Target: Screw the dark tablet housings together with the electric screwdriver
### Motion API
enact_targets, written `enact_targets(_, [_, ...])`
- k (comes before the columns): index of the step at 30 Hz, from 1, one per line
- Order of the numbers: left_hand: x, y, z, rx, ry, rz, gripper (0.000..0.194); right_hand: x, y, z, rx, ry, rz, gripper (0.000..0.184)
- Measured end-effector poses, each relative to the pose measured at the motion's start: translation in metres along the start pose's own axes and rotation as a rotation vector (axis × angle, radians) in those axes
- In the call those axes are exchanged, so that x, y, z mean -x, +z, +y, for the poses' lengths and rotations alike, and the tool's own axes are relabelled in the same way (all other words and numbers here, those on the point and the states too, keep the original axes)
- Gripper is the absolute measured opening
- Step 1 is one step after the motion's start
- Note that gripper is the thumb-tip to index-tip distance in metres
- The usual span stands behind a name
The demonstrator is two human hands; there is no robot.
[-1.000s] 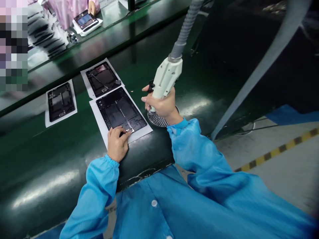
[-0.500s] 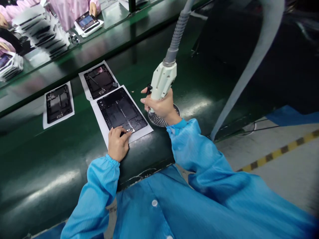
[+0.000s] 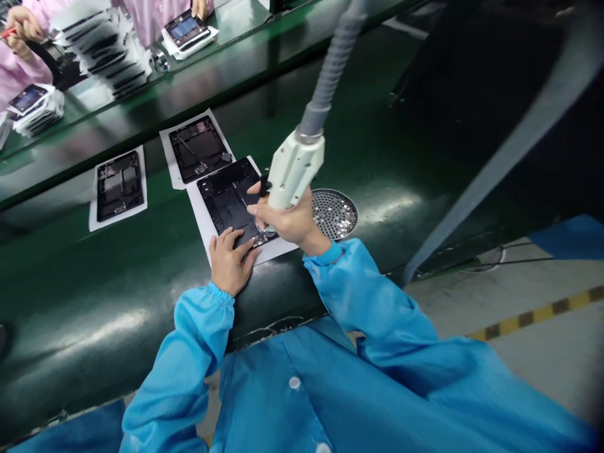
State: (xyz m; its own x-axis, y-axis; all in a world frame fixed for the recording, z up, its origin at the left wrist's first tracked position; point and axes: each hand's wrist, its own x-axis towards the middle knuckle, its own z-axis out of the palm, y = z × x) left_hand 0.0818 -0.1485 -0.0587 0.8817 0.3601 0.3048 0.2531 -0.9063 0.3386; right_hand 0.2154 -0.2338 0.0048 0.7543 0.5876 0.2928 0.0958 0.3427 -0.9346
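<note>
My right hand [image 3: 293, 220] is wrapped round a cream handpiece [image 3: 298, 167] with a ribbed grey hose [image 3: 334, 66] rising from its top. Its lower end is over the near right part of an opened black tablet [image 3: 226, 200], mostly hidden by my fingers. The tablet lies on a white sheet [image 3: 202, 217]. My left hand [image 3: 232, 261] rests with fingers apart on the tablet's near edge, beside a small circuit board [image 3: 260, 240]. Just right of my right hand is a round perforated metal dish [image 3: 336, 214] with many tiny shiny pieces in it.
Two more opened tablets, one behind [image 3: 198, 148] and one at left [image 3: 120, 184], lie on white sheets on the green bench [image 3: 75, 283]. Across a raised ledge, people in pink sleeves handle devices near a tall stack [image 3: 101, 50]. A grey strap-like tube [image 3: 476, 189] slants down at right.
My right hand has brought the handpiece left and down, from above the perforated dish to over the tablet. My left fingers have spread a little on the tablet's edge. The view has shifted slightly.
</note>
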Motion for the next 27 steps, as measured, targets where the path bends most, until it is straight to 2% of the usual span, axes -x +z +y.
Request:
enact_targets(6, [-0.001,-0.002,0.002,0.018,-0.014,-0.027,0.022,0.004,0.018,0.008,-0.006,0.106,-0.029,0.020])
enact_targets(27, [-0.002,-0.001,0.002,0.100,-0.075,-0.052,0.018,0.012,0.018,0.006,-0.041,0.116,-0.096,0.025])
